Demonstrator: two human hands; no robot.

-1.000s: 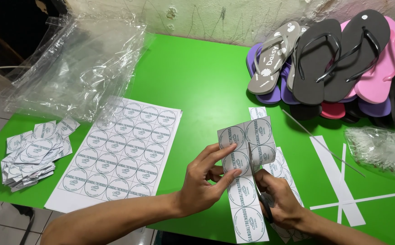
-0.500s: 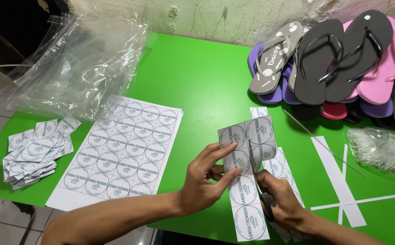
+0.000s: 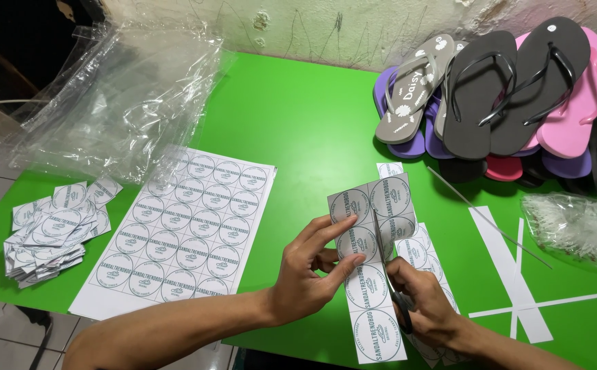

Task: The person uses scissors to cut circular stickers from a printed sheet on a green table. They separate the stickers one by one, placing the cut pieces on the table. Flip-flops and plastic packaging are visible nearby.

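Above a green table [image 3: 298, 116], the left hand [image 3: 309, 270] pinched a strip of round printed labels [image 3: 374, 216] while the right hand [image 3: 422, 301], apparently closed around scissors [image 3: 391, 274], cut it.

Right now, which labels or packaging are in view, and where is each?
Label strip: white, round grey prints, in left hand, scissors in right hand.
Label sheet: uncut, left of centre.
Cut labels: heap, far left.
Clear plastic bags: crumpled, back left.
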